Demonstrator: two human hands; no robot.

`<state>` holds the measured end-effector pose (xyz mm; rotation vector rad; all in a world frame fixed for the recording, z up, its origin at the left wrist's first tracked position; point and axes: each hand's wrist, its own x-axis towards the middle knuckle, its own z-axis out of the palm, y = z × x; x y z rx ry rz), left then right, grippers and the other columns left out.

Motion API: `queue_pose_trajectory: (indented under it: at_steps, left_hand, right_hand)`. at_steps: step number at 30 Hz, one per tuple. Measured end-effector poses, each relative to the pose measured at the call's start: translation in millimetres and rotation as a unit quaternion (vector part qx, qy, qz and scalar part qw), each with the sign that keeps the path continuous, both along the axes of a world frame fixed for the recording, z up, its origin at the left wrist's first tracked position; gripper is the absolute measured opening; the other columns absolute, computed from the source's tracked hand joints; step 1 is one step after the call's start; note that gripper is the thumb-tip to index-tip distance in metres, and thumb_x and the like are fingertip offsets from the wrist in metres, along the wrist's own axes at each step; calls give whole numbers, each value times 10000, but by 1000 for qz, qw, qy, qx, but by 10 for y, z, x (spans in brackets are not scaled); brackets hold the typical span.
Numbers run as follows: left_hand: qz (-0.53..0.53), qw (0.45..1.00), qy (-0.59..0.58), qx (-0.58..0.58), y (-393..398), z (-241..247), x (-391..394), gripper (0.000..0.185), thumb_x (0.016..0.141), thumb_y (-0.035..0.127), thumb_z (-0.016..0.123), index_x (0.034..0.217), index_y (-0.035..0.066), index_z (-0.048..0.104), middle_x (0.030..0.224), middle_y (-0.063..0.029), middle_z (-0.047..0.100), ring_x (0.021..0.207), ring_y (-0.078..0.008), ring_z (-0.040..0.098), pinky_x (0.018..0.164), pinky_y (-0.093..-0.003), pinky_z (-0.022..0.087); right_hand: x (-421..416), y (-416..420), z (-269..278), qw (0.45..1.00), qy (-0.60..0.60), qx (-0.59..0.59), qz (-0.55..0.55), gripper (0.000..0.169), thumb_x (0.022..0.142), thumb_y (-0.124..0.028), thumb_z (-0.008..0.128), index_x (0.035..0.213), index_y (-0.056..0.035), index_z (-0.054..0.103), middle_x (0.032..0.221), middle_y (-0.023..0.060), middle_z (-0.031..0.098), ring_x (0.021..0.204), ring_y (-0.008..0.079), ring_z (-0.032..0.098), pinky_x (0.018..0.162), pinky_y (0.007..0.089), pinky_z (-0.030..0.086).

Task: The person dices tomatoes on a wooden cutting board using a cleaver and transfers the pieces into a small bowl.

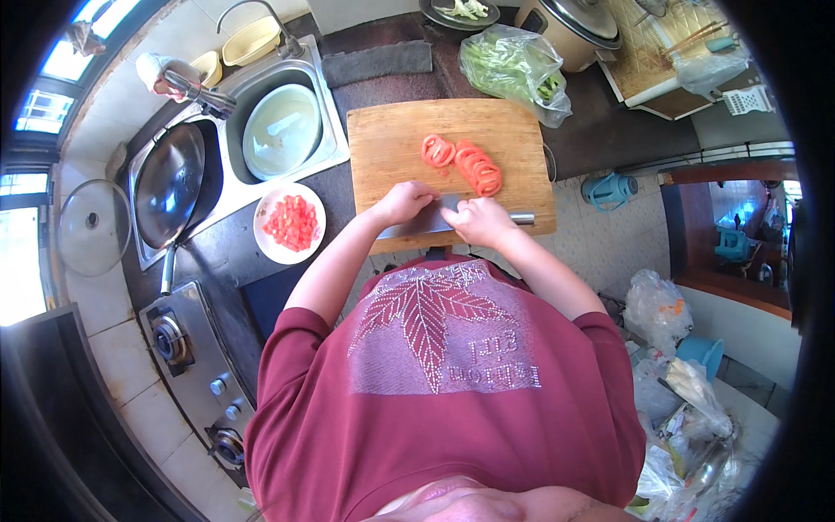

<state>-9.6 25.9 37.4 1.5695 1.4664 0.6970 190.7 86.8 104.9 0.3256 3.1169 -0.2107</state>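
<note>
A wooden cutting board lies before me with tomato slices fanned in a row and a few more slices just left of them. Near the board's close edge lies a cleaver, its broad blade to the left and its metal handle to the right. My left hand is bent over the blade's far edge, fingertips together; whether it grips anything is unclear. My right hand rests over the blade beside the handle, fingers curled, and its hold is partly hidden. Left of the board stands a white plate of diced tomato.
At the left are a steel sink holding a basin, a wok and a gas stove. Beyond the board lie a plastic bag of green vegetables and a rice cooker.
</note>
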Motion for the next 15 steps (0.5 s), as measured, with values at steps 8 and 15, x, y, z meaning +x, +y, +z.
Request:
queue_pose_trajectory:
  at_steps: [8,15]
  left_hand:
    - [7,993,-7,-120,86,164,-173,247,840,229,547,1011,94,664,902,-138,662,846,-257,630,788,-335,476]
    - [120,989,84,10,185,233,-370,208,840,114,511,979,51,651,928,-154,649,897,-284,613,801,-363,472]
  right_hand:
    - [128,-126,82,999,26,-19,-31,82,754,-150,524,804,-91,550,622,107,590,575,264,628,479,382,495]
    - [556,-286,48,988,58,-54,-129,304,735,-179,587,1030,-110,603,691,104,599,632,265,625,563,380,510]
